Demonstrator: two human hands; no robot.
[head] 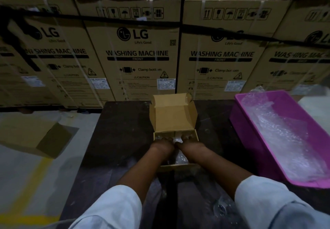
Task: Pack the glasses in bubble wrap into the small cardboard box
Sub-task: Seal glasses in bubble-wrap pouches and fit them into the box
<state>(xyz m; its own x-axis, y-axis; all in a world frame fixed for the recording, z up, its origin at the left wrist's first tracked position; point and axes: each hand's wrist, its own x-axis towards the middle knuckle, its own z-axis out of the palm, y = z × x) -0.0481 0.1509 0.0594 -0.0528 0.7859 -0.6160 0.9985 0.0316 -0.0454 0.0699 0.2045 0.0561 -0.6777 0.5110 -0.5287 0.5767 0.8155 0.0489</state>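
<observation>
A small cardboard box [174, 119] stands open in the middle of a dark table [125, 130], its lid tipped up at the far side. Both of my hands reach down into it side by side. My left hand [161, 145] and my right hand [192, 146] press on a bubble-wrapped bundle [181, 158] that lies inside the box; a bit of clear wrap shows between the wrists. The fingertips point toward the box's far wall and look fairly straight. Whatever is inside the wrap is hidden.
A purple plastic bin [250, 110] holding sheets of bubble wrap [285, 135] sits at the table's right. Loose clear wrap [221, 207] lies on the near table edge. A flattened carton [35, 139] lies on the floor left. Stacked washing-machine cartons [137, 53] wall the back.
</observation>
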